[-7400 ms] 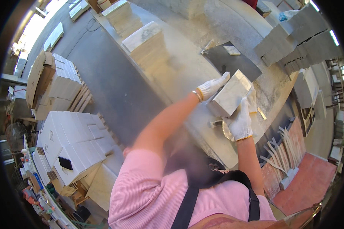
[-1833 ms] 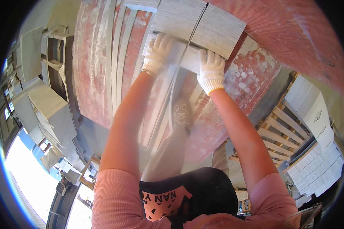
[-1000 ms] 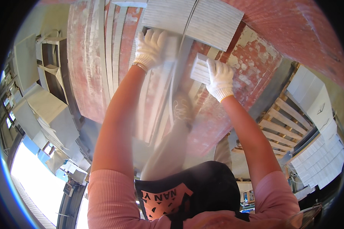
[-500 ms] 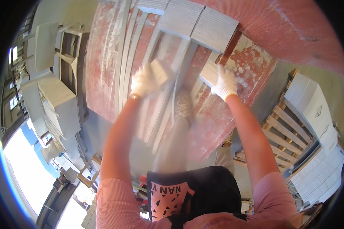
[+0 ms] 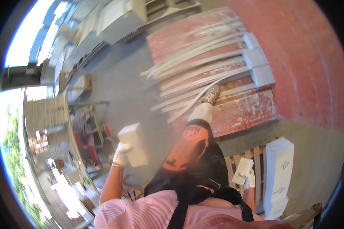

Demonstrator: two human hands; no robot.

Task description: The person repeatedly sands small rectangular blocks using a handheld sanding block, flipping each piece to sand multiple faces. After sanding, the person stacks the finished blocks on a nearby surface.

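My left hand (image 5: pixel 122 153), in a white glove, is closed around a pale rectangular block (image 5: pixel 137 145) held over the grey floor. Its fingers wrap the block's left side. On the right, my gloved right hand (image 5: pixel 249 179) grips a second, thinner-looking pale block (image 5: pixel 242 170), held out above a wooden pallet. Farther off, pale blocks (image 5: pixel 258 65) stand in a row at the end of several long pale strips (image 5: pixel 202 70), which lie across a red, worn platform (image 5: pixel 233 122). My shoe (image 5: pixel 211 94) rests among these strips.
White boxes (image 5: pixel 279 168) are lined up beside the slatted wooden pallet (image 5: pixel 259 152) at the right. Large pale stacks (image 5: pixel 120 23) stand at the far left. A red wall-like surface (image 5: pixel 294 57) borders the platform. Red and green equipment (image 5: pixel 90 137) is at the left.
Both hands have drawn back from the platform toward my body, each carrying a block. My view has turned left, and the hands are now wider apart.
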